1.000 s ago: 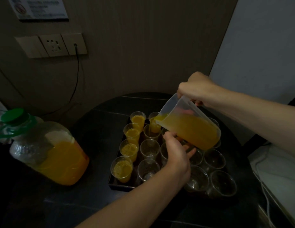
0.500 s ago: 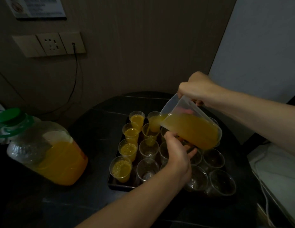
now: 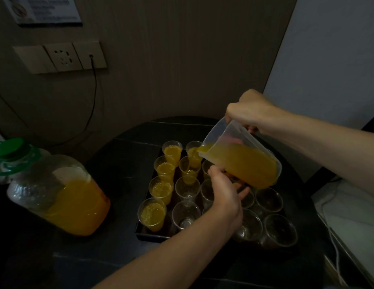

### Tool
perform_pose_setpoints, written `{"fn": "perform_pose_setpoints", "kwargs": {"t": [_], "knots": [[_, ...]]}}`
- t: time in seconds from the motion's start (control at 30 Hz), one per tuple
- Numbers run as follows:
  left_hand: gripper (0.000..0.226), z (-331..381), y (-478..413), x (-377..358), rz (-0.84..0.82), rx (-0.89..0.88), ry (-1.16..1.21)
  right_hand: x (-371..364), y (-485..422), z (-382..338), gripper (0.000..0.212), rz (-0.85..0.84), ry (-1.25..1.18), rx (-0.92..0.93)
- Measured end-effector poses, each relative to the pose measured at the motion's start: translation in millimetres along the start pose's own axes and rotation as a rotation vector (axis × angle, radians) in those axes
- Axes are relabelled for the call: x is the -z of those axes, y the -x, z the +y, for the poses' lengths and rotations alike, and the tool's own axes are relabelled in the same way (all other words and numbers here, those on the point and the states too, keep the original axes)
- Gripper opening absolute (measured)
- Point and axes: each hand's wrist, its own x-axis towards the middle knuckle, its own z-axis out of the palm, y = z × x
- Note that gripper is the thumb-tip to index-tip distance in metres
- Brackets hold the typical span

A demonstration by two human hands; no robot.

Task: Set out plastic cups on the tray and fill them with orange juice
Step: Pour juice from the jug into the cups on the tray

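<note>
The right hand (image 3: 250, 113) grips the handle of the tilted jug (image 3: 225, 132), and the left hand (image 3: 225, 188) props its underside with fairly straight fingers. Juice (image 3: 244, 165) runs into a cup (image 3: 189, 170) just left of that hand. The other cups (image 3: 268, 200) crowd the tray (image 3: 148, 236) rim to rim. Further left it's bare dark tabletop (image 3: 123, 163) up to the big bottle (image 3: 63, 197), with a wall socket (image 3: 63, 57) behind.
</note>
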Motion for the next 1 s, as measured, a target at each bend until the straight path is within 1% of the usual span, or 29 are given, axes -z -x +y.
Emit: {"fn": "perform_pose_setpoints", "kwargs": {"t": [0.33,0.57,1.0], "knots": [[0.032,0.7,-3.1,1.5,-0.019,-0.026,-0.022,-0.3,2.7,-2.4,0.013,0.029,-0.001,0.008],[0.028,0.6,-1.8,1.8,-0.047,-0.034,-0.036,2.7,4.1,-2.5,0.012,0.024,0.001,0.024],[0.033,2.7,0.9,-1.2,-0.069,-0.049,-0.059,9.0,3.5,-3.6,0.013,0.018,-0.01,0.023]]}}
